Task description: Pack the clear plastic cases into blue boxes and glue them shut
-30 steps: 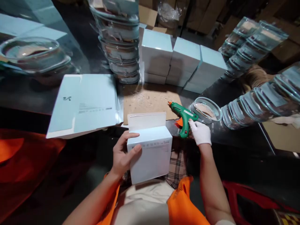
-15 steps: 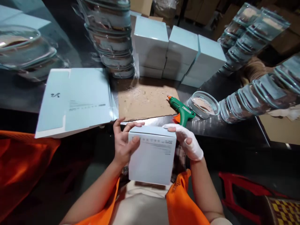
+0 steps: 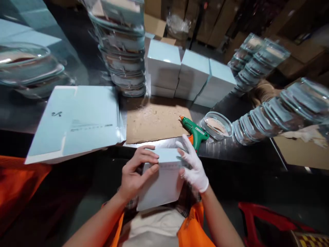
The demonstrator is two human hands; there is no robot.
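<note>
A pale blue carton rests against my lap at the table's near edge, its top flap folded down. My bare left hand grips its left top corner, fingers over the lid. My right hand, in a white glove, presses on the right top edge with fingers spread. Just beyond the glove a green glue gun with an orange trigger lies on the table, untouched. It lies beside a brown cardboard mat.
A stack of flat blue carton blanks lies at the left. Closed blue boxes stand in a row at the back. Stacks of clear lidded dishes rise behind, more lie at the right, and one single dish sits nearby.
My right hand let go of the glue gun, which now lies on the table, and came onto the carton. The open flap has been folded shut under both hands.
</note>
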